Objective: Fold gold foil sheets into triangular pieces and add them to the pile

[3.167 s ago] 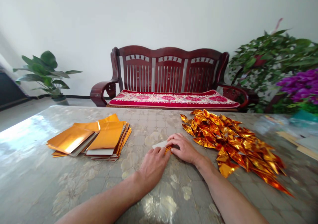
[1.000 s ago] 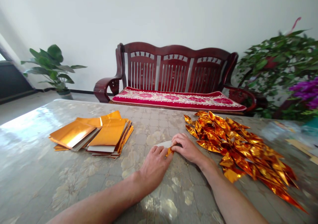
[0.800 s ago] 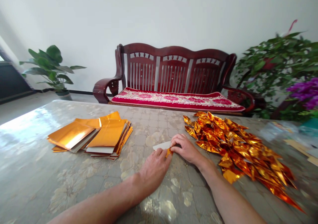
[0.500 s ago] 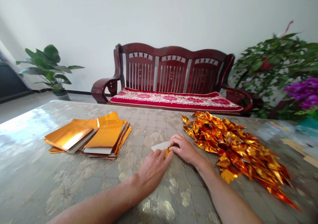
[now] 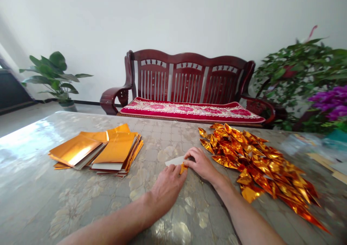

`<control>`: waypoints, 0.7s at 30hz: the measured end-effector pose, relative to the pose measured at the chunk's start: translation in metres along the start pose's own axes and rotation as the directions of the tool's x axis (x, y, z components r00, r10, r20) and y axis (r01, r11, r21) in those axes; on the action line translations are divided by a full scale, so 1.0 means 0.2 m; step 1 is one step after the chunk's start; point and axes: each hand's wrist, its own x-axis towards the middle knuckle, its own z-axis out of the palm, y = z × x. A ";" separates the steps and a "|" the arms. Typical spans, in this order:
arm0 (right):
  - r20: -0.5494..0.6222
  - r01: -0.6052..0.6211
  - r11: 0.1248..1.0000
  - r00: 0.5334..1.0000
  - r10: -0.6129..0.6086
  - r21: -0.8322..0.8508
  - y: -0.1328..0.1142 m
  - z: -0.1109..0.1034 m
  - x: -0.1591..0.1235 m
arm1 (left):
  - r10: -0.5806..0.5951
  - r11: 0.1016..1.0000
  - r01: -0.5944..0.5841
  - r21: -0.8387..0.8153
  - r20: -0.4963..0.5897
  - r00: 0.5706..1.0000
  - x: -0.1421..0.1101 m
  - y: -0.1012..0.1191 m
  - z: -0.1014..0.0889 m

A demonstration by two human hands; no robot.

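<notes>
Both hands meet at a partly folded sheet of gold foil paper (image 5: 175,161) on the table, its pale back showing beyond the fingers and a small gold corner between them. My left hand (image 5: 168,185) lies over its near side, fingers pressed down on it. At the right end, my right hand (image 5: 200,164) pinches the paper between thumb and curled fingers. Part of the sheet is hidden under the hands. To the left lie stacks of flat gold foil sheets (image 5: 114,149). A heap of folded shiny foil pieces (image 5: 257,158) spreads to the right.
The table (image 5: 89,201) has a glossy patterned cover. Clear plastic bags (image 5: 300,143) and cardboard strips (image 5: 322,162) lie at its right edge. Behind stands a dark red wooden bench (image 5: 184,78) with a red floral cushion. Potted plants (image 5: 63,78) flank it.
My left thumb has drawn back slightly from the gold corner, which shows more now. My right hand keeps its pinch in nearly the same place. The view has tilted a little.
</notes>
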 end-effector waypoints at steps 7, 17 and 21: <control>0.005 0.018 1.000 1.000 -0.018 -0.012 0.01 -0.01 0.01 | 0.009 1.000 -0.009 -0.016 -0.003 1.000 -0.01 0.00 0.00; 0.040 0.031 1.000 0.999 -0.031 -0.003 0.01 -0.01 0.01 | 0.001 0.999 -0.001 -0.038 -0.004 1.000 -0.01 0.00 -0.02; 0.045 0.044 0.998 0.998 -0.043 -0.039 0.01 -0.01 0.01 | 0.006 1.000 -0.006 -0.029 -0.013 1.000 -0.01 0.00 -0.02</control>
